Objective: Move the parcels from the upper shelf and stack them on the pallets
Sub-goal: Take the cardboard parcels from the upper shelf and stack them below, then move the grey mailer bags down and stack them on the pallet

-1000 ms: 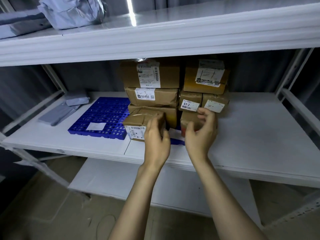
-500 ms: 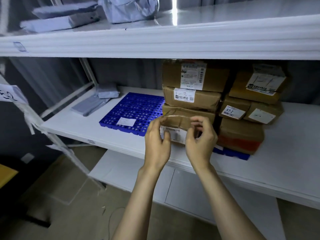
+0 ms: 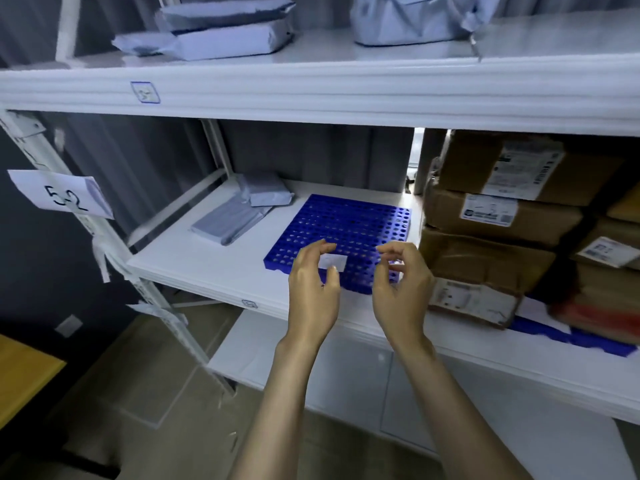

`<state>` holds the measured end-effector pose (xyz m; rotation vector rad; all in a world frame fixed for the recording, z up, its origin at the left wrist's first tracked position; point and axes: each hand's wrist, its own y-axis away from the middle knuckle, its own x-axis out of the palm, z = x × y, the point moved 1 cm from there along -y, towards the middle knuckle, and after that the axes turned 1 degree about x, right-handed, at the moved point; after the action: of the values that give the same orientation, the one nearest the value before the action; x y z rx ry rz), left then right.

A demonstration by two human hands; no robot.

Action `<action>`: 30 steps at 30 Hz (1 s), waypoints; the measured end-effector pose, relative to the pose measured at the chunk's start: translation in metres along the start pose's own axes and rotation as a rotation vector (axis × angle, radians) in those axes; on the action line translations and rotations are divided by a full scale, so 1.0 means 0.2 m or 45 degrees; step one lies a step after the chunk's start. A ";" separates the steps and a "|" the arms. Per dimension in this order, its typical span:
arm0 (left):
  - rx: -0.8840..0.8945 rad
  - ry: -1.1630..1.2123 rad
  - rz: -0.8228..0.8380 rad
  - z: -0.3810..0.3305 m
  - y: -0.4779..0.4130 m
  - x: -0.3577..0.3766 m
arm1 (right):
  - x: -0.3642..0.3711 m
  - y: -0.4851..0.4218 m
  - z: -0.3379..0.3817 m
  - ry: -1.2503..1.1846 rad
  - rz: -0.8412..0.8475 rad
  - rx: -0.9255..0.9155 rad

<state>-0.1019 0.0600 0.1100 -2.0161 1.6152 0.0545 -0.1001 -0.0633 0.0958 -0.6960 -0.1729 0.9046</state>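
Observation:
My left hand (image 3: pixel 313 289) and my right hand (image 3: pixel 401 289) hover empty, fingers curled apart, over the front edge of a bare blue perforated pallet (image 3: pixel 349 230) on the middle shelf. To the right, several brown cardboard parcels (image 3: pixel 491 237) are stacked on a second blue pallet (image 3: pixel 575 339); the lowest front parcel (image 3: pixel 474 301) shows a white label. On the upper shelf (image 3: pixel 311 88) lie flat grey mailer parcels (image 3: pixel 221 32) and a bulky grey wrapped parcel (image 3: pixel 412 19).
Two grey mailers (image 3: pixel 242 209) lie on the middle shelf left of the bare pallet. A paper tag reading 52 (image 3: pixel 62 197) hangs on the left upright. A yellow table corner (image 3: pixel 24 372) sits at lower left. A lower shelf (image 3: pixel 346 375) is beneath.
Both hands let go of the small brown parcel, which now rests at the front of the stack. The view swung left and the hands now hover over the bare pallet.

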 end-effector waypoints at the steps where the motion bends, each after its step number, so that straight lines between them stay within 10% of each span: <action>1: 0.010 0.007 -0.007 0.04 -0.03 -0.05 | 0.06 0.01 0.02 0.004 0.000 0.003; 14: -0.078 0.002 0.022 0.48 -0.25 -0.51 | 0.50 0.01 0.03 0.076 -0.185 0.239; 30: -0.288 -0.281 -0.079 0.87 -0.70 -0.57 | 1.24 -0.06 -0.06 0.027 0.542 0.162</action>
<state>0.0461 0.2554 0.0574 -2.1405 1.4599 0.4393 0.0664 0.1180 0.0584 -0.6332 0.0558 1.3020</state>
